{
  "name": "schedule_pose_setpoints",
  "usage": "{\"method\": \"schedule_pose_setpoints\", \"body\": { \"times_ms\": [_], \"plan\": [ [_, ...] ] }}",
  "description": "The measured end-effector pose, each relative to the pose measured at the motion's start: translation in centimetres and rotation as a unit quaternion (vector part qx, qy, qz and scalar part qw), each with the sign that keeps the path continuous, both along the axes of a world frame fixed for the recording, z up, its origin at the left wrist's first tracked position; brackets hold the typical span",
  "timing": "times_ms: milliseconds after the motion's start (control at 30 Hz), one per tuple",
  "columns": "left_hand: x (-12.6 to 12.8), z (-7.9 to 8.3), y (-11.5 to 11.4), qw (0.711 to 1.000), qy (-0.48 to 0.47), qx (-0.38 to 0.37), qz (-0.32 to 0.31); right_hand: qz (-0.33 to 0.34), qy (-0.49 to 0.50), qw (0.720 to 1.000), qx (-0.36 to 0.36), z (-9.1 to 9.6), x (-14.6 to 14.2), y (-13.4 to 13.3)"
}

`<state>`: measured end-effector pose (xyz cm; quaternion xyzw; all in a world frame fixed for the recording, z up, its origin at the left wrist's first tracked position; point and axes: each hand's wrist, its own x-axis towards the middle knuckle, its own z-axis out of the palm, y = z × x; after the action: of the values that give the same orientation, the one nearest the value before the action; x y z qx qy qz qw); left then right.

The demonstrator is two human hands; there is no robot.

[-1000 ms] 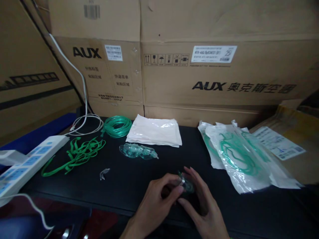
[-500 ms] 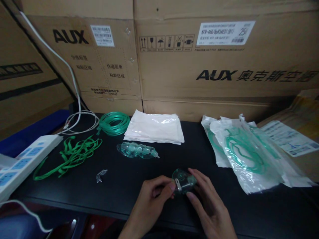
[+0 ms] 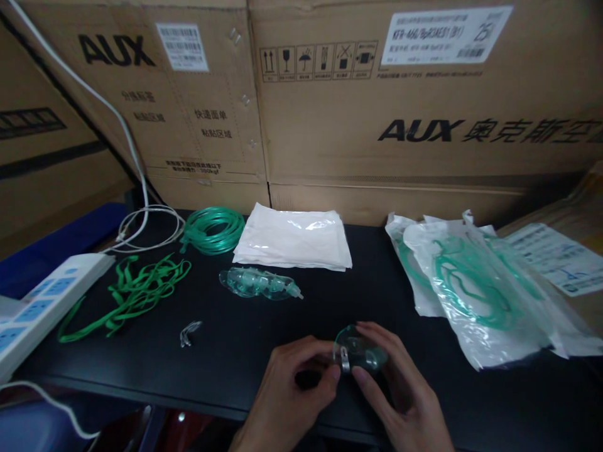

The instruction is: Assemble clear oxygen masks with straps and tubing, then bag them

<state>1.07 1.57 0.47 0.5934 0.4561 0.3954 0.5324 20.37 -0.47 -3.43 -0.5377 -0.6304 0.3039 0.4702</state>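
Alongside, clear plastic bags (image 3: 475, 301) holding green tubing (image 3: 471, 282), left hand (image 3: 292, 392), right hand (image 3: 405, 392) pinching a clear mask (image 3: 362, 351)

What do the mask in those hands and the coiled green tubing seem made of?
The mask looks like soft plastic, clear with a green tint, glossy and see-through. The coiled tubing looks like translucent green plastic, shiny and flexible. The mask's small strip is probably metal, judging by its bright sheen.

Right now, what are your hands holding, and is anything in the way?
Left hand, right hand: both on a clear oxygen mask. Metal nose clip showing. Nothing in the way.
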Motion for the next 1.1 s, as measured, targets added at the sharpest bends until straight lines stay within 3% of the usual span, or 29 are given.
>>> {"method": "schedule_pose_setpoints", "body": {
  "times_ms": [333, 600, 867, 967, 1100],
  "plan": [
    [-0.1, -1.0, 0.0, 0.999, 0.040, 0.031, -0.001, 0.040, 0.026, 0.999, 0.019, 1.5, -0.3, 0.4],
    [-0.4, -1.3, -0.1, 0.998, 0.055, 0.034, -0.004, 0.026, -0.002, 0.999, 0.041, 1.7, -1.3, 0.3],
    [0.3, -1.5, -0.3, 0.992, -0.050, -0.099, 0.051, -0.005, -0.021, 0.999, 0.045, 1.4, -1.6, -0.1],
    [0.2, -1.2, -0.3, 0.996, -0.040, -0.046, 0.070, -0.017, -0.024, 0.998, 0.049, 1.3, -1.7, 0.1],
    [0.1, -0.8, -0.3, 0.995, 0.053, 0.046, 0.064, -0.005, -0.025, 0.998, 0.056, 1.2, -1.6, 0.2]
  ]
}}
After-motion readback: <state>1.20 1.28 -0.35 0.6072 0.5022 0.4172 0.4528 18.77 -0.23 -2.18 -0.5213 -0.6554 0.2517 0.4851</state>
